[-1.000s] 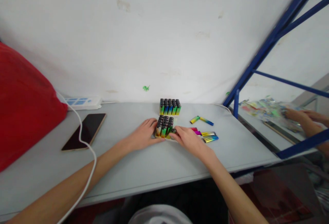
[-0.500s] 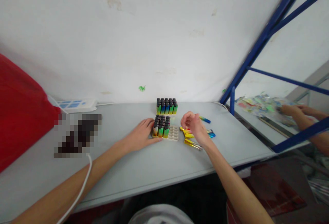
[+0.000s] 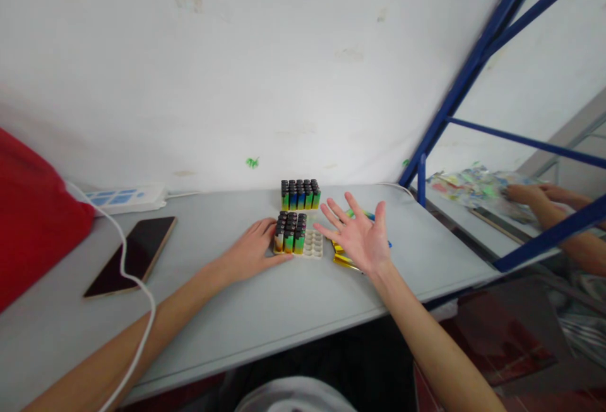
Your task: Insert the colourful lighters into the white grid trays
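Observation:
Several lighters (image 3: 290, 235) with black tops and green, yellow and brown bodies stand upright in the left part of a pale tray (image 3: 313, 245), whose right part shows bare round pockets. My left hand (image 3: 253, 251) curves around the tray's left end, thumb along the front and fingers at the far side. Palm up and fingers spread, my right hand (image 3: 362, 238) holds nothing. It hovers over loose yellow, silver and blue lighters (image 3: 345, 262) lying on the desk, partly hiding them.
A second block of upright lighters (image 3: 300, 194) stands behind, near the wall. On the left are a phone (image 3: 132, 257), a white cable (image 3: 124, 260), a power strip (image 3: 125, 197) and a red cloth (image 3: 38, 210). Beyond the blue frame (image 3: 454, 106), another person's hands (image 3: 530, 197) touch plastic bags.
My right hand has opened from curled fingers to a spread palm, turned upward. My left hand stays at the tray. The view has shifted slightly.

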Action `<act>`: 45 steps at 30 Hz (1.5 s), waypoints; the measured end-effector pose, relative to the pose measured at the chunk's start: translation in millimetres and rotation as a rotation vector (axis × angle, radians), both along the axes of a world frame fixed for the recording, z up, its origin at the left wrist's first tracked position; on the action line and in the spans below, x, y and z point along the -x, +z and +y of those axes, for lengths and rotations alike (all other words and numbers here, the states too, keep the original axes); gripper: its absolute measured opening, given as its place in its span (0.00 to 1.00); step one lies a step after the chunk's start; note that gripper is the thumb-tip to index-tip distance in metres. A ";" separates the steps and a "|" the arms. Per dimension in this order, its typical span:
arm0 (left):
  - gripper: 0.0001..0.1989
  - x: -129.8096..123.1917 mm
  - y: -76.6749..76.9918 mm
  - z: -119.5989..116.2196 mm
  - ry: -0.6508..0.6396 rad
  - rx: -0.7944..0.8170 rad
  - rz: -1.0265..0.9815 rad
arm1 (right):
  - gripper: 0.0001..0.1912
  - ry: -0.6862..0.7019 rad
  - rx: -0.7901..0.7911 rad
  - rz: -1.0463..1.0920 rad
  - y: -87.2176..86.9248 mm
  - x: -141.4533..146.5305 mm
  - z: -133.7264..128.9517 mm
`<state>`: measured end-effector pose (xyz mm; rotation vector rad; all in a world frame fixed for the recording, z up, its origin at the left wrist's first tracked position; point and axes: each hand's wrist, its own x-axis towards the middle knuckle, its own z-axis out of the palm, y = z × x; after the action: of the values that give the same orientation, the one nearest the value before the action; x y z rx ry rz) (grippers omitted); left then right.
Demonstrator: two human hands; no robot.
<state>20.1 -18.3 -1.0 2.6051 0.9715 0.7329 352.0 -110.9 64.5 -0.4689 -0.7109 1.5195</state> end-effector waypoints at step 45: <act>0.40 0.7 -3.6 3.4 0.003 0.004 -0.003 | 0.42 -0.069 -0.053 0.053 -24.2 12.1 -1.4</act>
<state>19.4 -15.0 -4.6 2.5991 0.9748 0.7350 339.9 -112.3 40.4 -0.4084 -0.6856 1.4397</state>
